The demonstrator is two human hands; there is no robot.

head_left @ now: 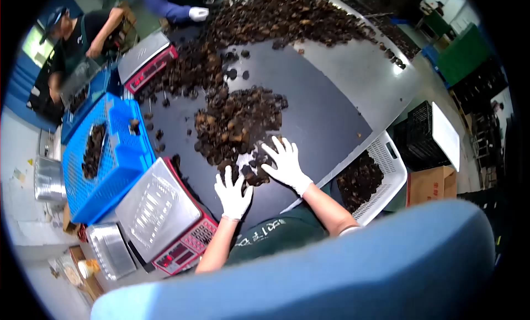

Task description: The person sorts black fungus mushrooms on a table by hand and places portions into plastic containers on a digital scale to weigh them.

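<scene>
My left hand (233,196), in a white glove, lies over the near edge of a pile of dark brown pieces (237,121) that look like dried mushrooms. Its fingers are spread and point away from me. To the right, my right hand (287,166), also gloved, has its fingers stretched out with the tips by a few loose dark pieces (256,173). Between the two hands, a small whitish patch shows among the pieces; I cannot make out what it is. Neither hand has anything gripped in it.
A red-rimmed scale (160,209) stands at my left, with a blue crate (105,154) beyond it and another scale (146,63) farther back. Right of me is a white basket (389,171) of dark pieces. Past the dark mat (326,104) lies a big heap (287,16). Two people work opposite.
</scene>
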